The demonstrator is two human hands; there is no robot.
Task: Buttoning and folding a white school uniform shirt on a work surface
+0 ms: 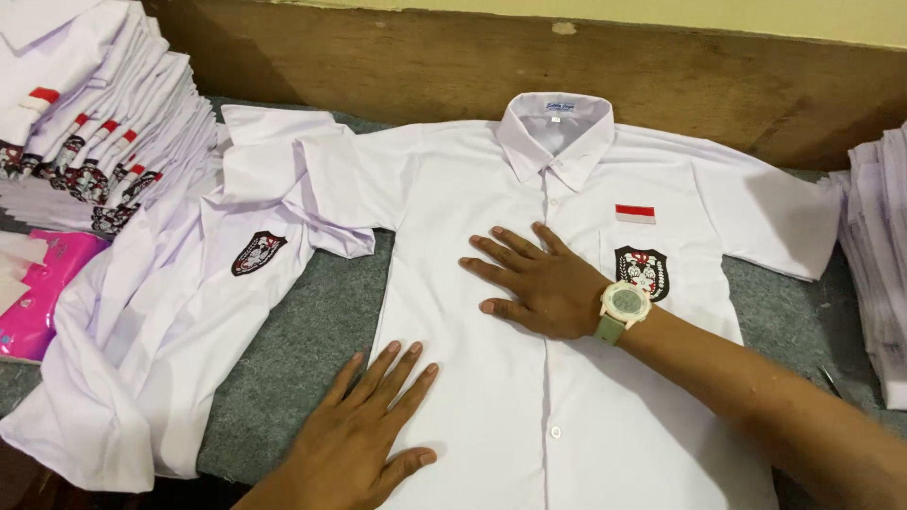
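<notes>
- I see the white shirt [567,378] lying buttoned and face up at centre frame on the grey tabletop [293,349].
- My right hand [539,283] presses flat on its chest, fingers spread.
- My left hand [364,430] lies flat, fingers spread, on the lower edge.
- Risk, I judge: uneven pressure could drag the cloth into creases, or snag the second shirt [161,321] at left.

White short-sleeved buttoned cotton shirt [472,397] with chest crest badge and red-white patch, spread flat face-up on grey felt tabletop [312,331], collar away.
</notes>
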